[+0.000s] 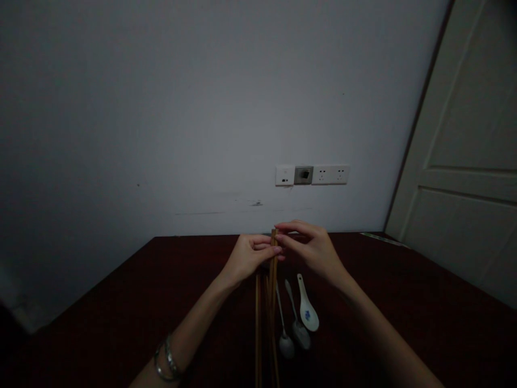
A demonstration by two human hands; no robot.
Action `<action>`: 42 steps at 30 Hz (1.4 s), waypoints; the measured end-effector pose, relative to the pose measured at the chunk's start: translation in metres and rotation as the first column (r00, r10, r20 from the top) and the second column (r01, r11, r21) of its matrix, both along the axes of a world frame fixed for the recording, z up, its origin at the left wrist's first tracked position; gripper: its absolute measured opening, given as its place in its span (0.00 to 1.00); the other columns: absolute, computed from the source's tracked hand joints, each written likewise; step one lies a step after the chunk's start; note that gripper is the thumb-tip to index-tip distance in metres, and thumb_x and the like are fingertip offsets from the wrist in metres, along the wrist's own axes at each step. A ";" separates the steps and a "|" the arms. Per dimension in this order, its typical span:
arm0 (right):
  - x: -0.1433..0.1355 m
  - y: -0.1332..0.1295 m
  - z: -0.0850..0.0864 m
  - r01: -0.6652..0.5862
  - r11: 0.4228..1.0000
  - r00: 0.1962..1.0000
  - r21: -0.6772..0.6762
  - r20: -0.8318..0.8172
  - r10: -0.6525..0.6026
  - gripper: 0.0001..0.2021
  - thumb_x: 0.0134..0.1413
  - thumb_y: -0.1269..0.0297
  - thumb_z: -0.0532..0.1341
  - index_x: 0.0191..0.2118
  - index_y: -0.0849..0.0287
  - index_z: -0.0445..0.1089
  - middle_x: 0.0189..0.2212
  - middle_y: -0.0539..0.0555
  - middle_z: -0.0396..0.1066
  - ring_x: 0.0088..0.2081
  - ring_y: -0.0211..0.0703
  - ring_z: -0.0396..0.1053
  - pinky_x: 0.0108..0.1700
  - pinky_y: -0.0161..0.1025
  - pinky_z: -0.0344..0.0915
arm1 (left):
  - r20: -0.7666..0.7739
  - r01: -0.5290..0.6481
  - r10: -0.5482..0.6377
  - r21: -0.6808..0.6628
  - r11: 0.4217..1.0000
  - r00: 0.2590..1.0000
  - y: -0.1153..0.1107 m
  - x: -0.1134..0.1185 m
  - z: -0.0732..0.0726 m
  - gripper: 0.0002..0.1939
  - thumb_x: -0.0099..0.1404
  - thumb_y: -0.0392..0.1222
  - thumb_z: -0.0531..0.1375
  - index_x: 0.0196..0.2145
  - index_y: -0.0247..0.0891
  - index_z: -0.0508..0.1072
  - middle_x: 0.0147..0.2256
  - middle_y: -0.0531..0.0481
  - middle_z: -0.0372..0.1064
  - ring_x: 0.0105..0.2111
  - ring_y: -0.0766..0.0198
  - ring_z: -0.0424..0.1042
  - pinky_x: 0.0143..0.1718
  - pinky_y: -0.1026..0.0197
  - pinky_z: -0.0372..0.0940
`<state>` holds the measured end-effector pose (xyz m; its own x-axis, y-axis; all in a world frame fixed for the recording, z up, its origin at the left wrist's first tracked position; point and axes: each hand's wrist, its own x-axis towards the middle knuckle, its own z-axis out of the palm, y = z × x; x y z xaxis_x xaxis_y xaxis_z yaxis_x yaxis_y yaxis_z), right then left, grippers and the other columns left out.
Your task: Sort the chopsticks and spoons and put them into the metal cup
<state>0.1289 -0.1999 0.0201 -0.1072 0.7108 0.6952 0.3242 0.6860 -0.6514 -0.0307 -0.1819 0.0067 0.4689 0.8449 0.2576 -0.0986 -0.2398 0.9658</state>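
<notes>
A bundle of wooden chopsticks (273,269) is held near the middle of a dark red bench (121,302), their far tips pinched between two bare hands that meet over them. The left hand (247,257) is curled around the sticks from the left, its fingertips pressed against the wood; the right hand (313,247) comes in from the right with thumb and forefinger closed on the same tips, so both hands are clamped on the bundle and touch each other there. The sticks run back toward the near edge of the bench, and one stick (257,328) lies slightly apart on the left. The step in hand appears to be squaring the tips so the sticks sit even; the next move would seem to call for a light, steady pinch so none slips out of line. Just to the right of the chopsticks, three spoons are laid side by side on the bench: two metal spoons (286,345) (300,331) and a white ceramic spoon (307,313) with a small blue mark in its bowl. Bangles (166,364) are worn on the left wrist. The room is dim. A plain pale wall (161,108) rises behind the far edge, a row of sockets (312,174) is set above it, and a white panelled door (464,161) stands by the far right corner.
</notes>
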 end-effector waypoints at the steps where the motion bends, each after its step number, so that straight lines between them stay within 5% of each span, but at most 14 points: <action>1: 0.000 -0.001 0.001 0.001 1.000 1.000 0.001 0.005 -0.001 0.10 0.47 0.61 0.61 0.35 0.57 0.74 0.33 0.55 0.73 0.35 0.42 0.70 0.35 0.38 0.67 | -0.001 0.002 -0.002 0.000 1.000 1.000 0.000 0.000 0.000 0.15 0.51 0.43 0.64 0.35 0.30 0.75 0.32 0.42 0.74 0.32 0.60 0.73 0.38 0.58 0.66; 33: 0.007 -0.005 0.006 -0.096 0.995 0.983 0.019 0.159 0.092 0.09 0.48 0.62 0.59 0.36 0.55 0.74 0.32 0.54 0.73 0.34 0.41 0.69 0.37 0.39 0.65 | -0.114 0.014 -0.003 0.091 0.996 0.993 -0.006 -0.002 0.002 0.12 0.53 0.43 0.62 0.34 0.32 0.76 0.31 0.43 0.75 0.33 0.59 0.73 0.38 0.58 0.65; 42: 0.002 -0.006 0.006 -0.108 0.976 0.994 -0.188 0.013 0.112 0.13 0.43 0.57 0.62 0.35 0.59 0.74 0.30 0.54 0.71 0.31 0.39 0.68 0.31 0.36 0.66 | -0.064 0.004 -0.002 0.043 0.999 0.998 -0.008 0.001 0.002 0.12 0.52 0.40 0.63 0.34 0.33 0.76 0.30 0.44 0.75 0.31 0.61 0.74 0.38 0.59 0.66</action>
